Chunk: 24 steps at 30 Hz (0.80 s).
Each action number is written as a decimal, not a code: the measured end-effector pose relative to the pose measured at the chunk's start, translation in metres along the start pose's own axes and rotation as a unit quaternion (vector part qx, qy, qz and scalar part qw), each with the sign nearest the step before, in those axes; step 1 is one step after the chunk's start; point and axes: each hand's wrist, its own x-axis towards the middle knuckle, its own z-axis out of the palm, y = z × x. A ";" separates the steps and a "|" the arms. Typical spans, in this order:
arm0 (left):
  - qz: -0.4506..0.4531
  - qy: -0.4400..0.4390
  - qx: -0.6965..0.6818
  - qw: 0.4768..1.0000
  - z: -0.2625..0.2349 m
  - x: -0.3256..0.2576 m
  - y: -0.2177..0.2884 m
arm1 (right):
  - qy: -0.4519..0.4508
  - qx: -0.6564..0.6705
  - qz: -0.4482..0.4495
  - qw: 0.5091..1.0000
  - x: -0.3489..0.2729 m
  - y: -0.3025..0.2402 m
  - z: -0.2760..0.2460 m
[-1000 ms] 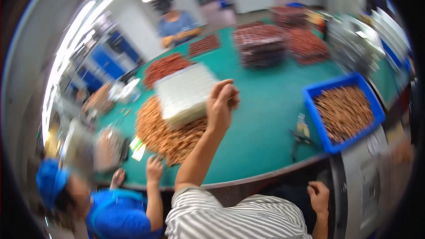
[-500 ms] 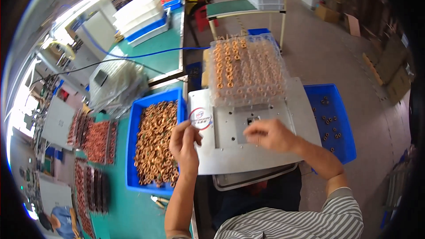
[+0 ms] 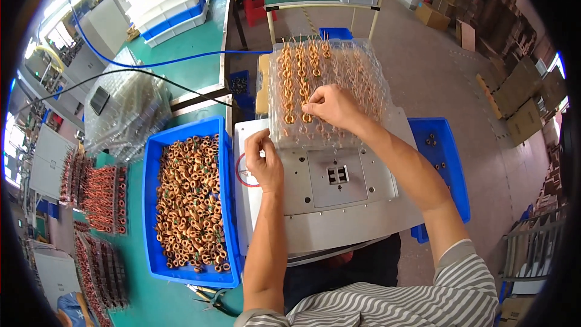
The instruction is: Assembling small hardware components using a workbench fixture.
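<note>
A green workbench (image 3: 181,54) runs along the left, and on it stands a large blue bin (image 3: 151,218) heaped with copper coils (image 3: 187,206). Beside the bin lies a grey metal plate (image 3: 339,206) with a small slotted fixture (image 3: 338,174) at its middle. A clear plastic tray (image 3: 363,79) rests on the far end of the plate; its left columns already hold rows of coils (image 3: 296,79) with their wire leads pointing up, while the columns on the right look unfilled, so by my judgement well under half the tray is loaded. The right hand (image 3: 330,106) reaches over the tray, fingertips pinched together at the near end of the filled rows, seemingly on a coil, though the piece itself is hidden. The left hand (image 3: 264,160) rests at the tray's near left corner, fingers curled; whether it holds anything I cannot tell.
</note>
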 end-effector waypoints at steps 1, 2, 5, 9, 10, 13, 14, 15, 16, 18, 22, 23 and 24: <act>-0.030 -0.003 -0.022 0.999 -0.002 -0.001 -0.001 | 0.008 -0.021 0.000 1.000 -0.002 -0.004 0.001; -0.032 0.000 -0.025 0.999 -0.003 -0.002 -0.002 | 0.016 -0.032 -0.004 0.999 -0.004 -0.005 0.005; -0.053 0.000 -0.041 0.998 -0.004 -0.004 -0.007 | 0.004 0.004 -0.003 1.000 -0.011 -0.014 0.007; -0.085 -0.001 -0.075 0.994 -0.005 -0.006 -0.006 | 0.014 0.085 -0.028 0.996 -0.020 -0.010 0.011; -0.071 0.002 -0.067 0.995 -0.006 -0.006 -0.007 | 0.053 0.077 -0.051 0.994 -0.026 -0.011 0.011; -0.069 0.014 -0.070 0.995 -0.009 -0.006 -0.013 | 0.048 0.156 -0.048 0.985 -0.056 -0.023 0.006; -0.074 0.017 -0.068 0.995 -0.011 -0.006 -0.015 | 0.010 0.248 -0.018 0.968 -0.070 -0.029 0.003; -0.079 0.015 -0.067 0.994 -0.012 -0.006 -0.014 | 0.010 0.241 -0.012 0.970 -0.084 -0.030 -0.002; -0.083 0.020 -0.066 0.994 -0.014 -0.005 -0.016 | -0.026 0.223 -0.014 0.974 -0.096 -0.032 -0.005; -0.083 0.022 -0.074 0.994 -0.015 -0.005 -0.019 | -0.051 0.104 -0.070 0.991 -0.115 -0.021 -0.007; -0.095 0.018 -0.080 0.992 -0.011 -0.005 -0.019 | -0.076 -0.083 -0.122 0.986 -0.138 0.013 -0.004; -0.104 0.016 -0.084 0.991 -0.011 -0.005 -0.018 | -0.077 -0.083 -0.121 0.986 -0.141 0.019 -0.002; -0.105 0.018 -0.084 0.991 -0.010 -0.006 -0.020 | -0.077 -0.079 -0.109 0.988 -0.143 0.022 0.000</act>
